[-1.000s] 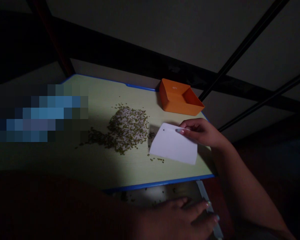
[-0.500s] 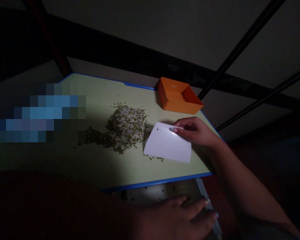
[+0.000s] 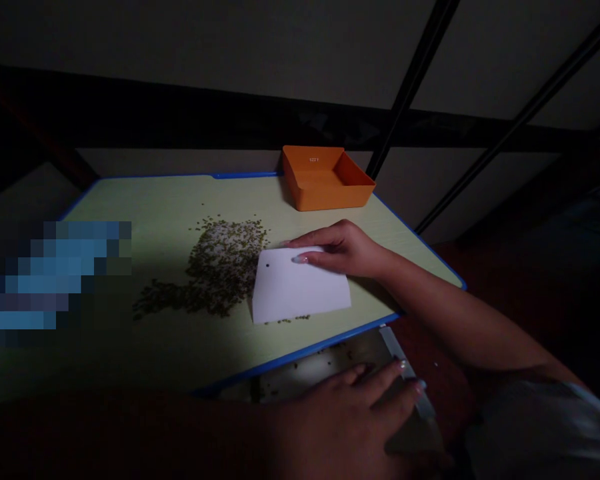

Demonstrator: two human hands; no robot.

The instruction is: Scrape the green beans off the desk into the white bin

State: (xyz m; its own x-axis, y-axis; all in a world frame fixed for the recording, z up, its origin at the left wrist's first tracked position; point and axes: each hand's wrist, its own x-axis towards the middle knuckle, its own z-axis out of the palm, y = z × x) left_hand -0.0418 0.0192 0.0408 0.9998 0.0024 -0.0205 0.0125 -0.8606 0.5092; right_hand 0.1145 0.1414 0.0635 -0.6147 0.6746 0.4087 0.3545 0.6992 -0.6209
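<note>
My right hand (image 3: 337,250) pinches the top edge of a white plastic scraper (image 3: 303,283), which has a small hole near one corner. The scraper stands tilted on the pale green tabletop (image 3: 165,200), its left side against the right edge of a pile of small green and whitish grains (image 3: 225,260). A few grains show along its lower edge. Below the table's blue front edge, my left hand (image 3: 350,413) is open with fingers spread, over a pulled-out drawer (image 3: 320,367) with scattered grains in it. The fingertips lie at the drawer's light rim.
An orange open box (image 3: 335,197) stands at the table's back right corner. A blurred-out blue patch (image 3: 70,267) covers the table's left side. Behind is a pale panelled wall (image 3: 220,40) with dark strips. The room is dim.
The view has turned, so the table sits more level. My right hand has brought the scraper left, closer against the grain pile. My left hand stays over the drawer.
</note>
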